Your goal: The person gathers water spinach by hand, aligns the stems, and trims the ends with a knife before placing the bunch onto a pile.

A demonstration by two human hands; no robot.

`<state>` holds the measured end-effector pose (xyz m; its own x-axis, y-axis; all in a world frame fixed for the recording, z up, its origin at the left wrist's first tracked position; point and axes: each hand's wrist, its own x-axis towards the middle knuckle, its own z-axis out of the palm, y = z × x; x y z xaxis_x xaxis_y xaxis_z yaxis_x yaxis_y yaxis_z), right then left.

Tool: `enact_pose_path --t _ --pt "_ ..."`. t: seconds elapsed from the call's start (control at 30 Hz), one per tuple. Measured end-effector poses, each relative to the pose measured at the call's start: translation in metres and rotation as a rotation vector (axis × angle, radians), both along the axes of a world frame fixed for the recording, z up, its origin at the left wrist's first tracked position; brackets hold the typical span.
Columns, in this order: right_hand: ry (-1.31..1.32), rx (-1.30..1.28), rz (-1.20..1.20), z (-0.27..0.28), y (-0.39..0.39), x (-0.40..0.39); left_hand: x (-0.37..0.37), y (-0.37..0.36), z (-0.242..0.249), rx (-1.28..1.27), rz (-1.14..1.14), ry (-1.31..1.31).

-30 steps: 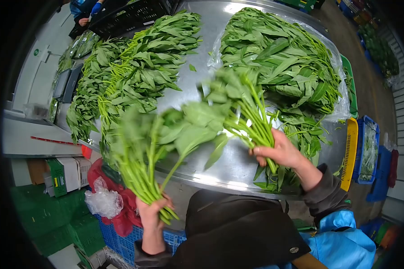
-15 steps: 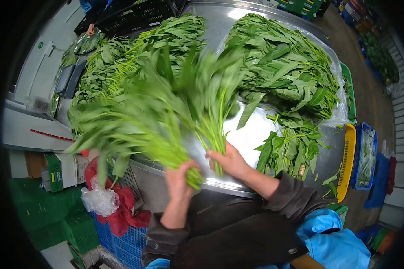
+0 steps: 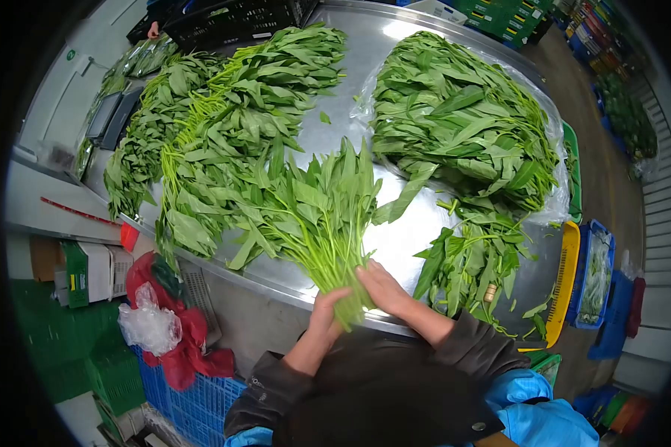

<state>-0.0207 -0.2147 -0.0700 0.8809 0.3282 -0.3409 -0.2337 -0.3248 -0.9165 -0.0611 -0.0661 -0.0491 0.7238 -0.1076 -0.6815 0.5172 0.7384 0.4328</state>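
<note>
A single bunch of leafy greens [image 3: 313, 223] points away from me over the metal table's near edge, its pale stems toward my body. My left hand [image 3: 326, 316] is wrapped round the stem ends from the left. On the right side of the same stems, my right hand [image 3: 384, 289] presses with its fingers extended. Rows of greens [image 3: 238, 112] lie to the left and behind the bunch. A large heap of greens [image 3: 462, 119] rests on clear plastic at the back right, and loose leaves and stems [image 3: 477, 261] lie in front of it.
Black crate [image 3: 238, 26] at the back left, near another person's hand [image 3: 153, 30]. A scale [image 3: 114, 118] stands at the left. Yellow basket [image 3: 564, 283] and blue crate [image 3: 595, 276] are at the right. Below left are a red bag [image 3: 190, 328] and a blue crate [image 3: 179, 387].
The two separate bunches, one in each hand, are now together as one between my hands. My left hand has moved right, and the leaves have swung in from the left.
</note>
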Motion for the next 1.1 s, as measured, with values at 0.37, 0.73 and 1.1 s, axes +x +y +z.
enact_pose_path --t 0.37,0.73,1.1 --pt "-0.463 -0.606 0.109 0.096 -0.022 0.026 0.007 0.002 0.001 -0.371 -0.151 -0.148" --pt "-0.856 -0.578 0.795 0.088 0.008 0.047 0.01 0.001 -0.013 -0.347 -0.073 -0.058" --pt "-0.969 -0.444 0.799 0.061 0.013 0.046 0.009 -0.003 -0.027 -0.391 -0.027 -0.082"
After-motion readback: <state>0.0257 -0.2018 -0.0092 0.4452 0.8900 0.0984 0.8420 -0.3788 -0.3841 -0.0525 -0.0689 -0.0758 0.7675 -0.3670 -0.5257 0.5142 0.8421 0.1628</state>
